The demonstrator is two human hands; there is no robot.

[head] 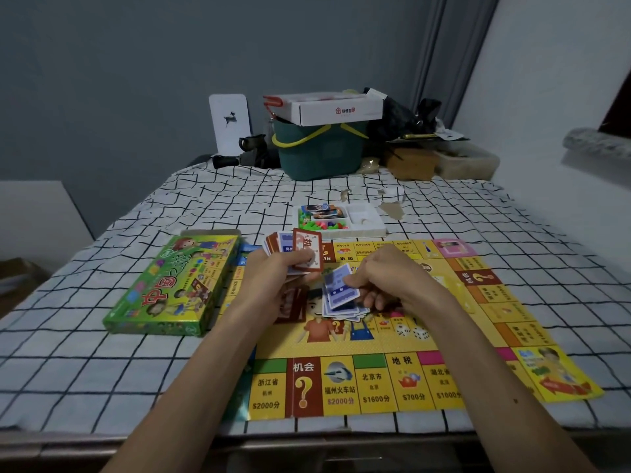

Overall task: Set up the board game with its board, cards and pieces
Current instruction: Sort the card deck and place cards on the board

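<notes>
Nearest us, two bare forearms [191, 387] reach forward over the board [444, 377], which lies flat on a checked cloth [102, 370]. We see a yellow sheet edged with property squares bearing Chinese names and prices, red-brown question-mark squares, and cartoon children printed at the centre.

The left hand [273, 271] hovers over the board's far left corner. Its fingers are curled round a fan [300, 247] of red-brown cards, with the thumb pressed on the front card. One blue-faced card shows within the fan.

The right hand [379, 278] hangs over the board's centre, its fingers and thumb pinching a blue card [341, 288]. Just below that card a loose heap [341, 312] of blue cards rests on the board.

Two white dice [411, 332] appear near the heap. Whether they are printed or real we cannot tell.

The green box [170, 285] lies to the left of the board, its edge at the board's side. A white tray [365, 221] sits just beyond the far edge. Its left compartment holds bright plastic pieces [324, 224] with cards lying on top.

At the far end of the cloth stands a green bucket [317, 155] with a white carton [338, 109] on top.
</notes>
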